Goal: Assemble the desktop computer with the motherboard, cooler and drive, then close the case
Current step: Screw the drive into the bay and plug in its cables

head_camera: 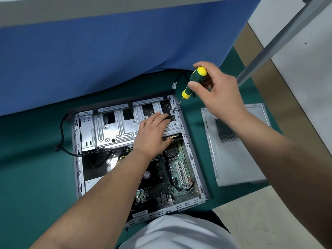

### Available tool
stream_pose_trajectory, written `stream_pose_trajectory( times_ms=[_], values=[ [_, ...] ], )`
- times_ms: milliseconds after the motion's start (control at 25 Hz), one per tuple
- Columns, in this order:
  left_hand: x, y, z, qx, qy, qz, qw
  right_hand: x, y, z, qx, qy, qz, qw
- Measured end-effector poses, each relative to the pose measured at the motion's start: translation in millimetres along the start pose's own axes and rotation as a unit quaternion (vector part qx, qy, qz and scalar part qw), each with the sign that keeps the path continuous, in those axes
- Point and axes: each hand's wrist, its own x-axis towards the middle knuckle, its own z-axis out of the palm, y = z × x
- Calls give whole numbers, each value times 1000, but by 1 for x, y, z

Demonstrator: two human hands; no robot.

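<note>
An open grey desktop case (77, 159) lies flat on a green mat. Its green motherboard (179, 169) sits in the right half, and a silver drive cage (115, 126) fills the far end. My left hand (152, 133) lies flat on the cage's right part, fingers straight and reaching toward a dark drive bay. My right hand (217, 88) grips a yellow-and-green screwdriver (194, 81), whose tip stands on a screw (173, 111) at the cage's far right corner. The cooler is mostly hidden under my left forearm.
The detached grey side panel (233, 141) lies on the mat to the right of the case. A blue cloth (107, 51) hangs behind. A black cable (62, 133) loops out on the case's left. A metal pole (280, 38) slants at upper right.
</note>
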Motion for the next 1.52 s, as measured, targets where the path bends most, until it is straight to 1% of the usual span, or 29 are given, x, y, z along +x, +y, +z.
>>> stream_pose_trajectory(
  times_ms=[120,320,400,480,520,600,640,720,800,840,920,960,1000,1080,1120,1160,1200,1240,1280,1320,1360,1400,1440,1480,1520],
  values=[
    [0,0,0,0,-1,-1,1000,1,-2,0,-7,-7,-5,1000],
    [1,-1,0,-6,1,2,1000,-1,-12,1,-36,-42,-28,998],
    [1,-1,-1,-8,-3,4,1000,3,-21,2,-87,-71,-53,992],
    [2,1,-5,-11,-23,4,1000,14,-31,4,-184,-100,-85,974],
    [3,2,-8,-30,-35,-2,999,20,-37,4,-226,-118,-97,962],
    [5,4,-19,-128,-43,-34,990,31,-46,3,-252,-176,-99,946],
    [8,5,-25,-193,-26,-57,979,35,-50,1,-241,-209,-94,943],
    [20,11,-38,-315,31,-105,943,43,-55,-7,-236,-251,-94,934],
    [37,22,-50,-394,64,-135,907,45,-57,-6,-297,-234,-98,921],
    [45,29,-53,-411,70,-142,898,44,-58,-2,-343,-206,-88,912],
    [59,42,-56,-411,83,-163,893,40,-64,2,-411,-155,-55,897],
    [64,45,-56,-402,93,-175,894,39,-64,2,-419,-151,-50,894],
    [67,46,-57,-384,102,-184,899,41,-61,2,-404,-164,-63,898],
    [71,42,-61,-339,95,-170,920,45,-60,-12,-301,-265,-95,911],
    [72,38,-65,-324,72,-148,932,48,-62,-21,-255,-310,-111,909],
    [72,33,-69,-316,40,-121,940,50,-63,-27,-236,-329,-124,906],
    [71,30,-73,-311,9,-99,945,49,-63,-29,-255,-322,-121,903],
    [70,28,-75,-314,-15,-86,945,48,-63,-25,-292,-291,-107,905],
    [70,28,-77,-325,-27,-84,941,45,-64,-19,-334,-246,-70,907],
    [70,30,-78,-344,-28,-93,934,44,-65,-13,-385,-204,-30,900],
    [71,32,-77,-354,-18,-107,929,43,-71,-10,-422,-184,-7,887],
    [72,35,-76,-348,-3,-121,930,44,-71,-7,-442,-173,-6,880],
    [74,37,-74,-328,14,-133,935,46,-68,-6,-427,-187,-22,884],
    [76,40,-75,-308,26,-140,941,48,-66,-10,-387,-229,-43,892],
    [76,40,-75,-296,28,-141,944,52,-65,-17,-331,-291,-62,895]
  ],
)
